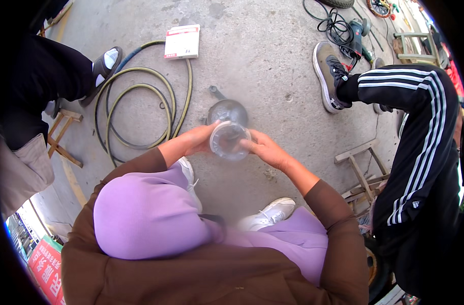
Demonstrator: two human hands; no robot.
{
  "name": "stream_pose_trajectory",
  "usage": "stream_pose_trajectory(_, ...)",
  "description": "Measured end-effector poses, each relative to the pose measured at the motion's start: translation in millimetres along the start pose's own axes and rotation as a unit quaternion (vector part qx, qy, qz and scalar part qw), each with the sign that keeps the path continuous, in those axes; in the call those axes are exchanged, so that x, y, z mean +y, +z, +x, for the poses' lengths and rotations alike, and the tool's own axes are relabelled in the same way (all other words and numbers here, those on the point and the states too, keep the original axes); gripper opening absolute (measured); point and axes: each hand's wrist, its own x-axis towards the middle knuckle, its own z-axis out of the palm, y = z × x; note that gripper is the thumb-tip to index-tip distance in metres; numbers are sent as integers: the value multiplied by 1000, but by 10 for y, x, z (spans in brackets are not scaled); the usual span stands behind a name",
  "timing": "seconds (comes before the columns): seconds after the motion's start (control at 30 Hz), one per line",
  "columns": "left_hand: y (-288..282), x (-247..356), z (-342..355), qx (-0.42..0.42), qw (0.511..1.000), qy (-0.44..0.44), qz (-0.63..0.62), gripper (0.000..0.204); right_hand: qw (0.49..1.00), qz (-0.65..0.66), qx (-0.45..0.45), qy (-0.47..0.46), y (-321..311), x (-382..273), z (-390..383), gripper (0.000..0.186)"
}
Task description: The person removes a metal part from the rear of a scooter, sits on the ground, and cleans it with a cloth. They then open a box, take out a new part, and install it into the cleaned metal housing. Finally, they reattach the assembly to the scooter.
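A clear round plastic container [229,141] is held between both my hands above the concrete ground. My left hand [200,139] grips its left side, and my right hand [264,149] grips its right side with fingers on the rim. Directly beyond it on the ground stands a small dark metal pan [227,110] with a short handle pointing up-left. My knees in lilac trousers [140,213] and my white shoes [270,212] show below the hands.
A coiled green-yellow hose [140,109] lies at left near a white flat box [182,41]. One person sits at right in black striped trousers [420,132], another person's dark leg [49,76] is at left. Wooden stools [361,170], a power tool with cable [355,30].
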Motion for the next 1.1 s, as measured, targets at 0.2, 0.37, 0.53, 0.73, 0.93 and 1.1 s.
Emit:
stream_pose_trajectory(0.2,-47,-37,43,-131,966,6,-223,52,989,138,-14,59,-64,251,34,36)
stream_pose_trajectory(0.37,73,-64,27,-196,962,72,-175,51,919,350,-117,139,-12,263,8,44)
stream_pose_trajectory(0.53,162,-221,30,-242,952,18,-186,50,875,426,-208,103,370,292,36,54)
stream_pose_trajectory(0.73,-274,-95,28,-39,993,89,-66,37,945,125,-170,248,77,450,99,42)
stream_pose_trajectory(0.93,-908,260,-114,34,983,180,-8,30,950,-234,172,118,-417,549,492,31)
stream_pose_trajectory(1.1,-1140,541,22,65,975,208,-50,38,894,-379,233,-55,-373,587,784,27)
